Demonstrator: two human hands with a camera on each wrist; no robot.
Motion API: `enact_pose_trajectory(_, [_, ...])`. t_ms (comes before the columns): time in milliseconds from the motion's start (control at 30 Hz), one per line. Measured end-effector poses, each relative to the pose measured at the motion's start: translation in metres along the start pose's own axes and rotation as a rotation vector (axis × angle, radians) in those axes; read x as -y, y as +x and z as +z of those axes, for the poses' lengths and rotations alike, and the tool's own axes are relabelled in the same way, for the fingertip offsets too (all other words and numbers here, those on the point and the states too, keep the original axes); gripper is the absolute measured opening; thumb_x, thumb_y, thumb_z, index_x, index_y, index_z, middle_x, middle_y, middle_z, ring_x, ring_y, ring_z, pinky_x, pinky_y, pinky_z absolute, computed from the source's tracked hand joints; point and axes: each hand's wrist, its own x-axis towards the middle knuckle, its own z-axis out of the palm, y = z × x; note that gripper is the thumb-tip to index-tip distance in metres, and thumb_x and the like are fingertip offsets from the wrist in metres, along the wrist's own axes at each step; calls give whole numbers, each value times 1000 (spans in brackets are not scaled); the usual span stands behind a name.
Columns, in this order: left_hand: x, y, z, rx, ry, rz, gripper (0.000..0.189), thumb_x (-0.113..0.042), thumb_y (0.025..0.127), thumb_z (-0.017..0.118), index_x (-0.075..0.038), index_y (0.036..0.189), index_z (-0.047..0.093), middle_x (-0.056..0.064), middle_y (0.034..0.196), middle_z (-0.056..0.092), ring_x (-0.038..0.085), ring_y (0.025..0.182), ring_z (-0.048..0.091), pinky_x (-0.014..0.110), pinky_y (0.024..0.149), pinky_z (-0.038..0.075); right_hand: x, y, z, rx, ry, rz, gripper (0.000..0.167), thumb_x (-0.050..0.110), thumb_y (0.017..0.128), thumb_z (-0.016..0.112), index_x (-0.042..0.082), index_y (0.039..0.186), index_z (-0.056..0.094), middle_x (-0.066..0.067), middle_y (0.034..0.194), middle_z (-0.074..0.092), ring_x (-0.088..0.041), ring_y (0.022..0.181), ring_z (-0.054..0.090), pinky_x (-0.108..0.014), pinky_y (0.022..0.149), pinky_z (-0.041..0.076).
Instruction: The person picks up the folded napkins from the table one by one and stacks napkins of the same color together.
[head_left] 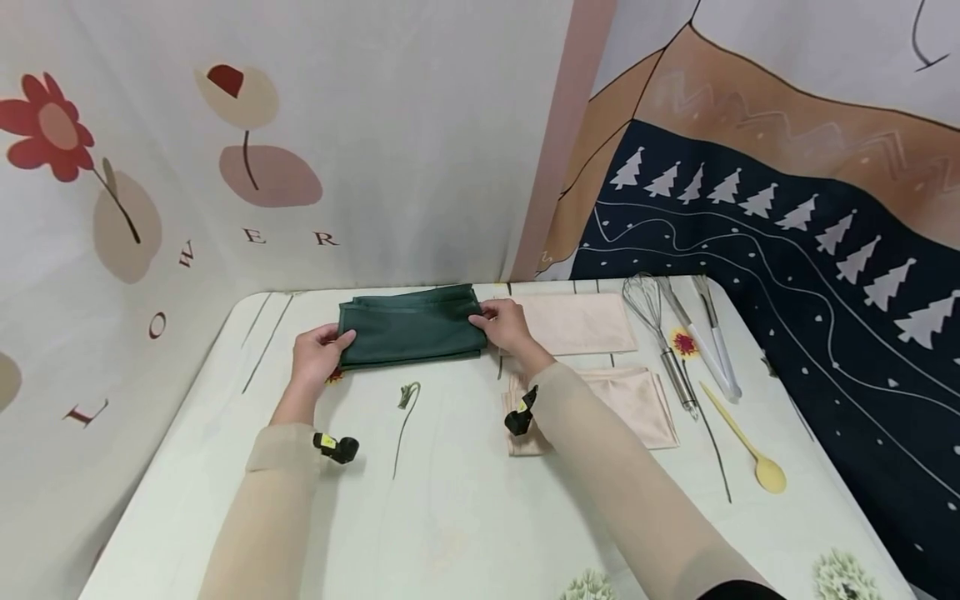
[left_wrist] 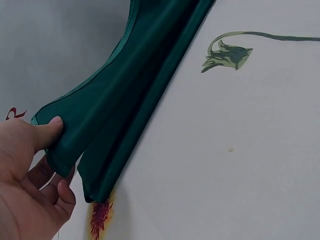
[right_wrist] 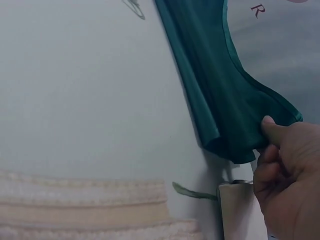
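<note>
A folded dark green cloth (head_left: 412, 329) spans both hands at the back of the table. My left hand (head_left: 318, 357) pinches its left end; in the left wrist view the thumb (left_wrist: 52, 127) presses on top of the cloth (left_wrist: 112, 95), with fingers beneath. At the opposite end my right hand (head_left: 510, 327) pinches the edge between thumb and fingers, seen also in the right wrist view, where the green cloth (right_wrist: 215, 85) sags in a curve along its upper edge. The lower fold hangs close over the table.
Two folded pale pink cloths, one at the back (head_left: 573, 323) and one nearer (head_left: 630, 408), lie right of the green one. Further right are a whisk (head_left: 667, 358), tongs (head_left: 716, 342) and a yellow spoon (head_left: 765, 467). Printed fabric walls stand behind the white table (head_left: 442, 533).
</note>
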Motion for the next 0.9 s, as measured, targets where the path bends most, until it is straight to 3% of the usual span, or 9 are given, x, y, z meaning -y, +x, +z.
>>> enact_pose_trajectory(167, [-2, 2, -1, -22, 2, -28, 43, -30, 101, 64, -4, 135, 64, 18, 130, 61, 30, 120, 53, 40, 97, 47, 2, 0, 4, 28, 97, 78, 19, 20, 97, 71, 6, 109, 73, -9, 96, 64, -13, 65, 61, -24, 59, 53])
enact_pose_trajectory(367, [2, 5, 0, -17, 32, -28, 44, -30, 102, 63, -2, 135, 63, 20, 131, 60, 31, 120, 54, 39, 96, 48, 1, 0, 6, 49, 147, 136, 35, 18, 97, 71, 3, 128, 67, -10, 101, 64, -12, 65, 62, -23, 59, 55])
enact_pose_trajectory(500, [7, 6, 2, 3, 50, -36, 44, -28, 103, 61, 1, 135, 61, 22, 130, 60, 32, 118, 54, 39, 92, 49, 0, -2, 7, 70, 164, 165, 32, 16, 97, 70, 4, 126, 67, -10, 99, 64, -11, 65, 62, -24, 59, 56])
enact_pose_trajectory(700, [13, 5, 3, 27, 101, -31, 44, -24, 104, 60, 4, 137, 59, 26, 133, 58, 37, 121, 55, 44, 96, 50, -1, -5, 5, 94, 181, 187, 32, 11, 97, 69, 1, 127, 65, -9, 95, 62, -10, 61, 60, -24, 57, 56])
enact_pose_trajectory(833, [14, 3, 1, 6, 156, -6, 47, -24, 103, 62, 4, 139, 57, 27, 134, 59, 40, 124, 55, 48, 99, 50, -1, -7, 5, 108, 176, 188, 33, 12, 98, 69, -1, 127, 63, -10, 95, 63, -12, 63, 63, -27, 61, 58])
enact_pose_trajectory(900, [15, 2, 1, -21, 160, -5, 46, -24, 101, 65, 3, 137, 59, 26, 131, 61, 39, 121, 57, 47, 97, 51, -1, -7, 4, 91, 123, 167, 32, 15, 98, 70, 0, 125, 64, -9, 96, 65, -13, 69, 64, -29, 67, 58])
